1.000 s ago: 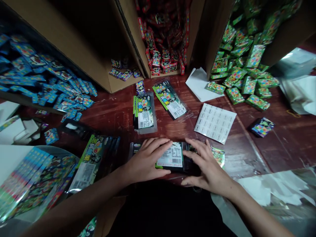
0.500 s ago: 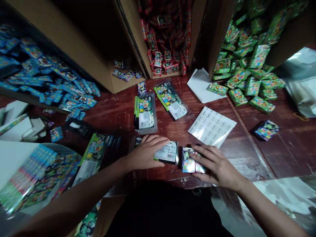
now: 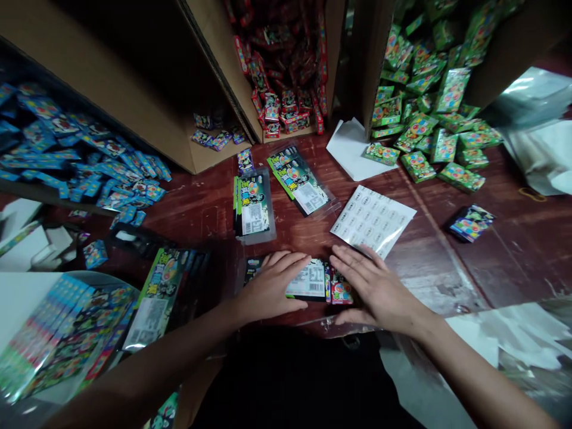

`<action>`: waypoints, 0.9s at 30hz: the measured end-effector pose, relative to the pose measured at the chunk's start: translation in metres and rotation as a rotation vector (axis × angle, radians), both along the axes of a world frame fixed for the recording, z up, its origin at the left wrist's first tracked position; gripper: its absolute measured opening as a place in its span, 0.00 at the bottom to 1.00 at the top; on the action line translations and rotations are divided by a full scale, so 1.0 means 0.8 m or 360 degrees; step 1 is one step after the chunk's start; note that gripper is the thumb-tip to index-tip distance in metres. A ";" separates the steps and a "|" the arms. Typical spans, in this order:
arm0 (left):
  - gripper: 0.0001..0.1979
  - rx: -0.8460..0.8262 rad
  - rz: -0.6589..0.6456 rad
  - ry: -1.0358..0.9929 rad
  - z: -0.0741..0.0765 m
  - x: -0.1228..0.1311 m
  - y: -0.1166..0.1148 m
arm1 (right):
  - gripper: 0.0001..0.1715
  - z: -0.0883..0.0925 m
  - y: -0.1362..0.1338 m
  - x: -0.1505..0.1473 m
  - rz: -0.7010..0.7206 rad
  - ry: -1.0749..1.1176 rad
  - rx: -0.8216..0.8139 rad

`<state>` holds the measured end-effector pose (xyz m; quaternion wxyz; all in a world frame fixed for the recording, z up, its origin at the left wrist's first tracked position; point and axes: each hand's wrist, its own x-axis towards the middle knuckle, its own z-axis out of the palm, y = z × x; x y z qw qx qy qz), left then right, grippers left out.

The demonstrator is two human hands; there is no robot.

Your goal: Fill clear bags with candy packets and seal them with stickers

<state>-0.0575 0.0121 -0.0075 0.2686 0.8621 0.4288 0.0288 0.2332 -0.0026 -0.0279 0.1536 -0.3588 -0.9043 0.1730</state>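
My left hand [image 3: 269, 288] lies flat, fingers stretched out, on a clear pack with a green card and white barcode label [image 3: 308, 280] at the near edge of the dark red table [image 3: 469, 262]. My right hand [image 3: 372, 289] lies flat beside it, fingers together, pressing small colourful boxes [image 3: 338, 290] against the pack's right end. Both hands rest on the goods without gripping them.
Two more finished packs [image 3: 252, 205] [image 3: 299, 182] lie further back, with a sticker sheet [image 3: 372, 219] to their right. Cardboard cartons hold blue boxes [image 3: 89, 161], red boxes [image 3: 281, 83] and green boxes [image 3: 429, 125]. A stack of packs [image 3: 156, 295] sits at left, clear film [image 3: 500, 345] at right.
My right hand has slid the small boxes left until they meet the pack under my left hand. The hand now lies flatter over them. The camera view shifted slightly.
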 end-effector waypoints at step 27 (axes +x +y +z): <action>0.46 0.0143 0.0275 -0.0129 -0.010 0.042 -0.017 | 0.26 -0.017 -0.046 0.025 -0.0560 0.0087 0.0057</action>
